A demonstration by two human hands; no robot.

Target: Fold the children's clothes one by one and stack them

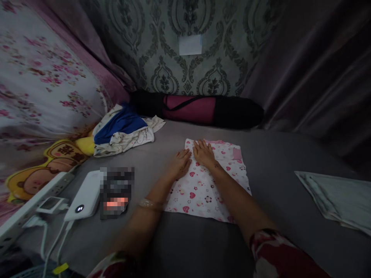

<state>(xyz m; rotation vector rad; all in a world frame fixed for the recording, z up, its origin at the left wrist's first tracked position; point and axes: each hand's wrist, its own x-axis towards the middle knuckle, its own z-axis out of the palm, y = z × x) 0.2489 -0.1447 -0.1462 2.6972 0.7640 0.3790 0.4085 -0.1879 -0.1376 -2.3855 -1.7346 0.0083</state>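
Observation:
A white child's garment (208,189) with pink hearts and small flowers lies folded and spread flat on the grey bed sheet. Pink trim shows along its far edge and at its right side. My right hand (204,153) rests flat near the garment's far left corner, fingers stretched forward. Just left of it, my left hand (181,164) lies along the garment's left edge with its fingers extended, slightly blurred. Nothing is gripped in either hand. The right forearm crosses over part of the cloth and hides it.
Left of me are a white power bank (87,197) with cables, a pixelated object (116,193), a power strip (34,206) and a yellow plush pillow (48,170). Crumpled clothes (124,131) lie beyond. A black-and-maroon long bag (191,110) lines the wall. Folded cloth (342,199) lies right.

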